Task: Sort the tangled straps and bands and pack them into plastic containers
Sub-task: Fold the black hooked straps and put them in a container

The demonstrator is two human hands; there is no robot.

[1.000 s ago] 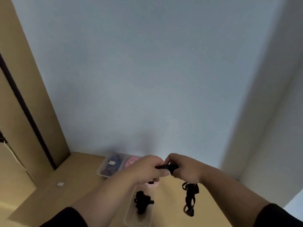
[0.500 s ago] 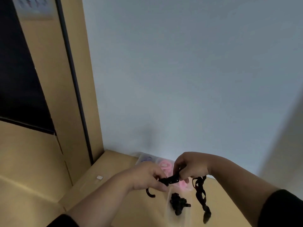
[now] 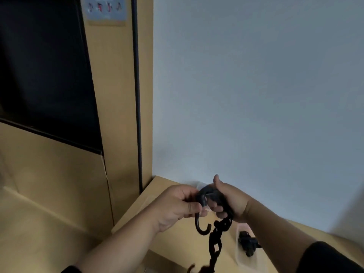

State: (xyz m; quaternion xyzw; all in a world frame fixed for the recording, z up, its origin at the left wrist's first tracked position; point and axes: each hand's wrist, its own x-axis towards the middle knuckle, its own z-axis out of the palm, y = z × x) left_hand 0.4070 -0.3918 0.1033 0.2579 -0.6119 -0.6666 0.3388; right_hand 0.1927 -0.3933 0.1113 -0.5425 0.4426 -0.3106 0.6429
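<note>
My left hand: fingers curled, pinching the black strap just above its hook. My right hand: fingers curled round the strap's bunched top, thumb sticking up. Both hands close together, over the table. Hook hangs open-end-up below the left fingers. The twisted length of strap drops from the right hand toward the near edge of view; its lower end is blurred. Right of it, a clear plastic container sits on the table with a black bundle inside. A second container behind my hands is mostly hidden. Far left: wooden panel, dark opening, small sign. Pale wall behind.
</note>
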